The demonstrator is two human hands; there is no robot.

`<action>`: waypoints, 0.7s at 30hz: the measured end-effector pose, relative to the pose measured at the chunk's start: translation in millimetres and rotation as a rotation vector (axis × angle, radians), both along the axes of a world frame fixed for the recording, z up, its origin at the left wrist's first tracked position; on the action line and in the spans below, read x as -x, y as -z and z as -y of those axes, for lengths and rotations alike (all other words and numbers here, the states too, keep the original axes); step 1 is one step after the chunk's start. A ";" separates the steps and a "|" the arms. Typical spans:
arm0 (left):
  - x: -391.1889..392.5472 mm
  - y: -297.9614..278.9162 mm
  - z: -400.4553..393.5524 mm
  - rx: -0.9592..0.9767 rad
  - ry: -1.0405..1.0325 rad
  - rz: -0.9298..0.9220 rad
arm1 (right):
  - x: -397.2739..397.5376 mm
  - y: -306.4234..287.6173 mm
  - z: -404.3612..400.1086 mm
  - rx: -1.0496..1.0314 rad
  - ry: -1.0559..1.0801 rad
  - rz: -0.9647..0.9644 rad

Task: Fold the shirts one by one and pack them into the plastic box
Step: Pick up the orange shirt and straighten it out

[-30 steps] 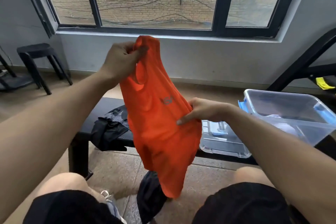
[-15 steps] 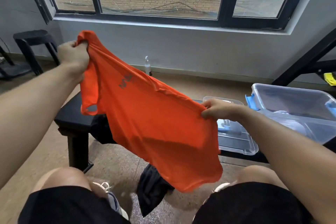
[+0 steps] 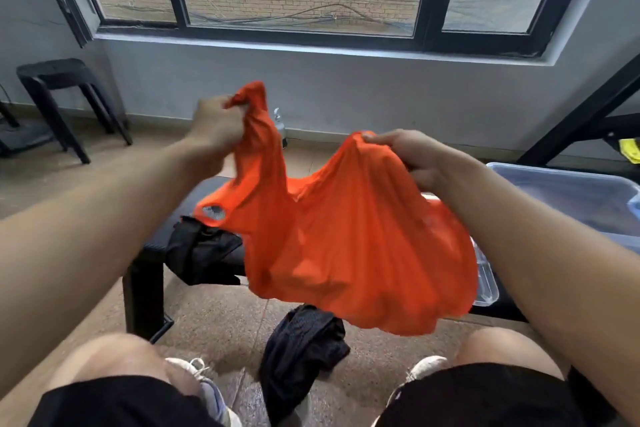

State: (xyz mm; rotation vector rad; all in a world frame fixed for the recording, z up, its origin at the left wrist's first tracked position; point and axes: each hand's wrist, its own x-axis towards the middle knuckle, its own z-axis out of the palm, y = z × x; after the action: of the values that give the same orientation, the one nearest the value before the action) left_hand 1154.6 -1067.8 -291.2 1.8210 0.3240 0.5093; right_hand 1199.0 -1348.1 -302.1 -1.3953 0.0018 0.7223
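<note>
Orange cloth is bunched in your curled fingers, left hand point(image 3: 216, 125) and right hand point(image 3: 412, 156) each gripping the shirt point(image 3: 349, 239) mid-frame, which sags above the black bench point(image 3: 145, 274), the box point(image 3: 568, 198) at right.

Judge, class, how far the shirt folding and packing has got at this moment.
Done: unclear; the plastic box is too cropped to show its contents. In hand: left hand and right hand grip the unfolded orange shirt in the air. Left: folding it, plus dark garments on the bench and floor.
</note>
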 end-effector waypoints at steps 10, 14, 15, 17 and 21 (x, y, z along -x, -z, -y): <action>14.3 100.5 50.5 -0.066 0.198 -0.071 | -2.0 60.5 -64.8 0.473 -0.131 0.679; 31.7 138.8 29.6 -0.471 0.474 -0.442 | 5.6 104.5 -62.5 0.859 -0.121 0.918; 36.2 144.5 28.9 -0.527 0.476 -0.458 | 10.1 112.1 -64.7 0.844 -0.095 0.953; 43.6 154.0 27.6 -0.530 0.406 -0.373 | 20.0 124.7 -72.1 0.819 -0.058 1.006; 54.6 164.4 20.3 -0.562 0.267 -0.271 | 52.8 145.3 -96.6 0.666 -0.071 1.097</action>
State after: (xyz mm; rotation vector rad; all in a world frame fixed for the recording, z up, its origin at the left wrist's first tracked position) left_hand 1100.0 -1088.1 -455.6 2.4448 0.1181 0.1684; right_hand 1146.2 -1251.5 -447.4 -2.2907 -0.7237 -0.0974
